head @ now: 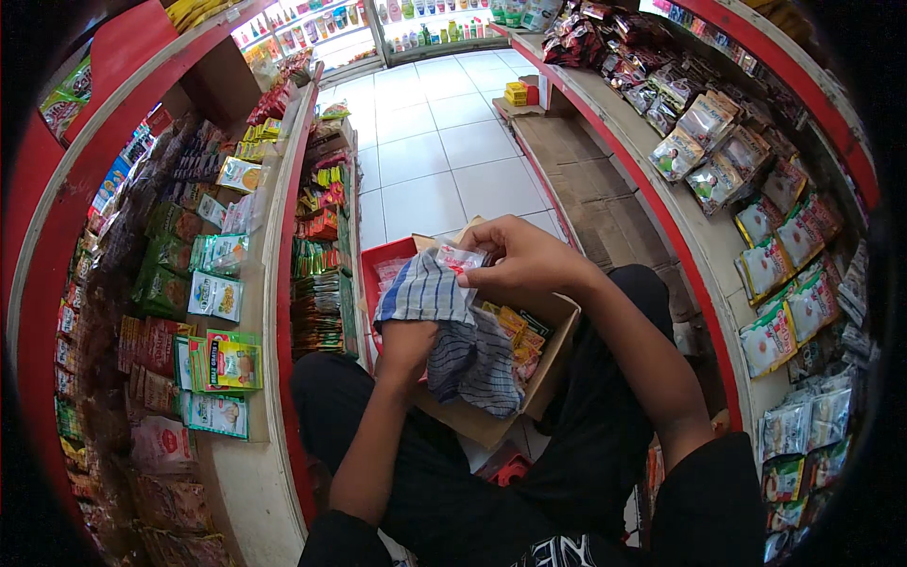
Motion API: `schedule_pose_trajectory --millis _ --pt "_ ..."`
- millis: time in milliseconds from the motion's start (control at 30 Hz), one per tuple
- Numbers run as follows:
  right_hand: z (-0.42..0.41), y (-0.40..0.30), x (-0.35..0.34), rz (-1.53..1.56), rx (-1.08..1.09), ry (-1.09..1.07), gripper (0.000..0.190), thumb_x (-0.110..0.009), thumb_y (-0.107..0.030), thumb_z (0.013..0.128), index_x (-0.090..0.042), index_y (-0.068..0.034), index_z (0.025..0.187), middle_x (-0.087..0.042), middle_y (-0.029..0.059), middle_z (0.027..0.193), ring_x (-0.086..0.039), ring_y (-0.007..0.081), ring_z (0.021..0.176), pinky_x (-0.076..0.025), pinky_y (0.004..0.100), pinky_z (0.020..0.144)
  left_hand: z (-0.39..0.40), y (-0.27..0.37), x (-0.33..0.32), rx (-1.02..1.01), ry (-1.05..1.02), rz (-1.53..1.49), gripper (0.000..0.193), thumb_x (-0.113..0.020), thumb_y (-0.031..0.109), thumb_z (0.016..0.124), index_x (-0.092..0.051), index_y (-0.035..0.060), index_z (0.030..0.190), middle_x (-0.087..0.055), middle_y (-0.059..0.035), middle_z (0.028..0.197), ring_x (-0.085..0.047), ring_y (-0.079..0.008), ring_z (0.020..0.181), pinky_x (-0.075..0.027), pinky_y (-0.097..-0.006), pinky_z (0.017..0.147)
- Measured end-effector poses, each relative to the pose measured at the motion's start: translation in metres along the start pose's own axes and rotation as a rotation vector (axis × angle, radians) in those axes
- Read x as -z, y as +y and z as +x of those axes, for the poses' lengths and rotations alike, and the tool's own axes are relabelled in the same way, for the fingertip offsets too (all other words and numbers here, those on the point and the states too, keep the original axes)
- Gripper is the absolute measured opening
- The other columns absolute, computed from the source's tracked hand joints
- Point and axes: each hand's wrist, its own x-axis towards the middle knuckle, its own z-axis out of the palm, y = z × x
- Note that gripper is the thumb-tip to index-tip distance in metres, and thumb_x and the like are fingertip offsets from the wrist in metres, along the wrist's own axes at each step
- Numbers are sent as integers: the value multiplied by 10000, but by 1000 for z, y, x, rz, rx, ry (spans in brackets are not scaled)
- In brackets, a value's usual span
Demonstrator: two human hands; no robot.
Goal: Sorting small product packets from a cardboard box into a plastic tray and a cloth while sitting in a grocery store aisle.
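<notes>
A small white sachet (460, 257) with red print is pinched between the thumb and fingers of my right hand (521, 259). My left hand (411, 347) is mostly covered by a blue-and-white striped cloth (425, 287), which it grips. The cloth touches the sachet's lower edge and hangs down over an open cardboard box (560, 354). Inside that box lie several yellow packets (521, 329), partly hidden by the cloth. Left of the cloth, a red plastic container (386, 254) holds more white sachets (390, 269).
Shelves with red edges (287, 283) flank me, loaded with seasoning packets (216, 294) on the left and pouches (769, 340) on the right. White floor tiles (425, 135) lead to a lit display case (432, 25). Flattened cardboard (595, 184) covers the low right shelf.
</notes>
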Motion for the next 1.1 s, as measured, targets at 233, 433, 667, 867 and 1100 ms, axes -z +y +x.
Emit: schedule_pose_trajectory --millis 233,433,667,867,1100 --pt "0 -3 11 -116 -52 56 291 -723 -176 881 -659 20 1086 -705 74 929 -639 93 820 -502 254 776 3 4 -4 -150 56 341 366 -540 18 912 -541 -47 1273 -608 -169 1231 -586 -271 1146 -438 -332 985" --pt "-1 -3 -1 -101 7 7 313 -739 -211 868 -668 21 1066 -702 64 902 -635 91 817 -504 259 760 0 2 -9 -157 133 183 396 -562 15 884 -540 -41 1275 -591 -181 1258 -563 -306 1180 -400 -361 1035" --pt "1 -1 5 -114 -58 33 286 -769 -202 832 -689 29 980 -694 57 834 -620 86 752 -489 255 702 4 8 -2 -339 17 345 394 -567 36 926 -523 -42 1309 -576 -149 1301 -555 -263 1200 -405 -340 1036" --pt "4 4 12 -26 -11 184 281 -769 -198 830 -692 38 962 -666 54 746 -609 94 686 -477 253 631 -1 26 -12 61 54 -153 399 -551 52 951 -508 -41 1336 -574 -132 1308 -557 -214 1191 -416 -317 1019" --pt "3 2 15 -23 -63 243 328 -748 -216 853 -655 28 1052 -657 55 785 -608 98 700 -478 246 635 -2 29 -13 208 43 -294 382 -526 96 973 -514 -39 1329 -572 -135 1308 -551 -214 1196 -409 -317 1022"
